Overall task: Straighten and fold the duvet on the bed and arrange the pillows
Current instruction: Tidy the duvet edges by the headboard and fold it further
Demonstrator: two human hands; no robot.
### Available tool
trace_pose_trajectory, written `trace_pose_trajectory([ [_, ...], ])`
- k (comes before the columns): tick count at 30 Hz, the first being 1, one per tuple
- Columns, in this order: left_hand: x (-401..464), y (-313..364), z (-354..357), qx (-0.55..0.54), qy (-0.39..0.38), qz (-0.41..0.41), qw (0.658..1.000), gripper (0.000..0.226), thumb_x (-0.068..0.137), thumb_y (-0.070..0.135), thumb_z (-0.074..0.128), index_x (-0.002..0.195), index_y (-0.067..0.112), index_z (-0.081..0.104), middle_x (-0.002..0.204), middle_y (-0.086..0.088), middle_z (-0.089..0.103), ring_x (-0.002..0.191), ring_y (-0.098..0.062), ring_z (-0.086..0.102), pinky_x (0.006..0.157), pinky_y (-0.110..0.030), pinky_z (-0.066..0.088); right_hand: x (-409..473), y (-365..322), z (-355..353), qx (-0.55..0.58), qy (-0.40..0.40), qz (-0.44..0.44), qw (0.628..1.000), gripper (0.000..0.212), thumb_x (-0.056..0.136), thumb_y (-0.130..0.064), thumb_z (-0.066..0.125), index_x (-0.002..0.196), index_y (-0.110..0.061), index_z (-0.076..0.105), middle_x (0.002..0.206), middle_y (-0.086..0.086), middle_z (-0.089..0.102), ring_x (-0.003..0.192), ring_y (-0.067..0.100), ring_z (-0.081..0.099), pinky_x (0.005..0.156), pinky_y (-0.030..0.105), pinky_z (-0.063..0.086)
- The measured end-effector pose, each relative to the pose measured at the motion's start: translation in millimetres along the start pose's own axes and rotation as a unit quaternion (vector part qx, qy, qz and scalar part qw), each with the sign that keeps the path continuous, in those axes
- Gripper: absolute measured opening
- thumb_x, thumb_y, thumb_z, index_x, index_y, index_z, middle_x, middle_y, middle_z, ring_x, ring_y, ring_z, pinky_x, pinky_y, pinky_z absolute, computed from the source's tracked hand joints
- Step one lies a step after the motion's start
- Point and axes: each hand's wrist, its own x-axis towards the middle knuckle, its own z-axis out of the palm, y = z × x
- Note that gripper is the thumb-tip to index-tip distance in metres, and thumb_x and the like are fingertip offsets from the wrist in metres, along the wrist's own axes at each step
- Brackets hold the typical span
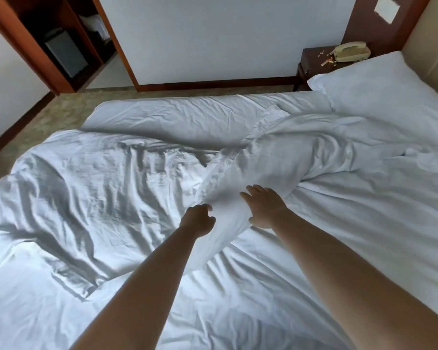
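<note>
The rumpled duvet (pixel 116 173) sprawls across the bed, its raised fold clutched in the left hand's (pixel 197 219) grip while the right hand (pixel 264 210), fingers straight, presses its side; pillow (pixel 379 87) lies far right.

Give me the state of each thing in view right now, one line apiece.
Duvet: crumpled, bunched in a ridge across the bed, not yet folded.
Left hand: fingers curled, gripping a duvet fold.
Right hand: fingers straight, resting on the same fold.
Pillow: lying flat at the head end.
Telephone: handset on its cradle, on the nightstand.
Wardrobe: open, shelves showing.
</note>
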Motion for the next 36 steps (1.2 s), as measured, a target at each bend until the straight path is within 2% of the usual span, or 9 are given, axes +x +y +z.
trace_pose_trajectory([
  [8, 56.9, 0.3, 6.0, -0.082, 0.015, -0.036, 0.996, 0.047, 0.092, 0.023, 0.051, 0.138, 0.015, 0.045, 0.139, -0.012, 0.047, 0.126, -0.028, 0.047, 0.103, -0.034, 0.04, 43.1, 13.0, 15.8, 0.012, -0.039, -0.029, 0.999, 0.068, 0.091, -0.012, 0.051, 0.15, -0.018, 0.018, 0.158, 0.006, 0.012, 0.141, 0.023, 0.025, 0.111, 0.036, 0.029],
  [12, 86.5, 3.0, 10.9, -0.157, 0.02, -0.086, 0.984, 0.082, 0.081, 0.038, 0.068, 0.148, 0.019, 0.024, 0.145, -0.013, 0.032, 0.129, -0.032, 0.042, 0.102, -0.039, 0.041, 54.5, 18.1, 26.4, 0.041, -0.043, -0.029, 0.998, 0.067, 0.092, -0.011, 0.049, 0.151, -0.019, 0.017, 0.159, 0.006, 0.011, 0.142, 0.023, 0.026, 0.11, 0.037, 0.031],
  [15, 94.7, 6.6, 9.4, -0.367, -0.055, -0.151, 0.916, 0.107, 0.073, 0.033, 0.079, 0.151, 0.018, 0.007, 0.139, -0.009, 0.039, 0.122, -0.027, 0.046, 0.096, -0.035, 0.042, 54.2, 21.6, 31.9, 0.058, -0.047, -0.027, 0.997, 0.069, 0.092, -0.01, 0.048, 0.152, -0.02, 0.015, 0.16, 0.004, 0.01, 0.144, 0.021, 0.022, 0.112, 0.036, 0.03],
  [17, 95.9, 10.6, 5.3, -0.432, -0.112, -0.147, 0.883, 0.087, 0.073, 0.021, 0.08, 0.143, 0.014, 0.028, 0.119, -0.002, 0.053, 0.105, -0.02, 0.054, 0.086, -0.03, 0.044, 51.8, 21.5, 31.1, 0.081, -0.038, -0.017, 0.996, 0.071, 0.092, -0.007, 0.047, 0.153, -0.021, 0.013, 0.16, 0.003, 0.008, 0.144, 0.02, 0.021, 0.112, 0.034, 0.028],
  [20, 88.8, 29.9, -8.0, -0.341, -0.126, -0.024, 0.931, 0.054, 0.071, 0.001, 0.072, 0.122, 0.009, 0.056, 0.102, -0.004, 0.063, 0.092, -0.02, 0.059, 0.076, -0.024, 0.048, 49.6, 23.6, 15.9, 0.075, 0.025, -0.012, 0.997, 0.08, 0.088, -0.006, 0.051, 0.153, -0.022, 0.008, 0.161, 0.004, 0.002, 0.145, 0.021, 0.018, 0.112, 0.032, 0.024],
  [23, 65.2, 61.2, -19.7, -0.174, -0.158, 0.131, 0.963, 0.046, 0.075, 0.0, 0.065, 0.12, 0.008, 0.058, 0.101, -0.004, 0.058, 0.094, -0.02, 0.054, 0.067, -0.018, 0.042, 51.0, 30.8, -8.7, 0.001, 0.061, -0.024, 0.998, 0.09, 0.084, -0.032, 0.064, 0.153, -0.028, 0.006, 0.161, 0.005, -0.005, 0.147, 0.023, 0.007, 0.116, 0.036, 0.014],
  [27, 28.8, 82.7, -30.7, 0.022, -0.202, 0.261, 0.944, 0.053, 0.082, 0.008, 0.064, 0.133, 0.008, 0.049, 0.137, -0.008, 0.045, 0.12, -0.026, 0.048, 0.091, -0.027, 0.041, 32.7, 29.1, -33.2, -0.218, -0.031, -0.098, 0.971, 0.058, 0.095, -0.037, 0.046, 0.149, -0.038, 0.024, 0.16, -0.002, -0.011, 0.147, 0.018, -0.009, 0.119, 0.04, -0.001],
  [30, -2.1, 79.9, -33.8, 0.05, -0.203, 0.26, 0.943, 0.051, 0.083, 0.01, 0.063, 0.132, 0.004, 0.05, 0.131, -0.014, 0.054, 0.112, -0.027, 0.055, 0.073, -0.024, 0.038, 2.3, 28.0, -44.1, -0.305, -0.151, -0.049, 0.939, 0.047, 0.097, -0.031, 0.044, 0.144, -0.029, 0.038, 0.157, -0.007, 0.02, 0.148, 0.016, 0.002, 0.119, 0.041, 0.0],
  [36, -57.9, 74.3, -25.1, -0.045, -0.163, 0.284, 0.944, 0.053, 0.077, 0.007, 0.069, 0.127, 0.0, 0.054, 0.128, -0.017, 0.055, 0.119, -0.032, 0.051, 0.076, -0.024, 0.038, -71.7, 31.5, -70.8, -0.314, -0.11, 0.079, 0.94, 0.026, 0.093, -0.018, 0.043, 0.105, -0.022, 0.066, 0.103, -0.006, 0.068, 0.106, 0.015, 0.059, 0.117, 0.033, 0.017],
])
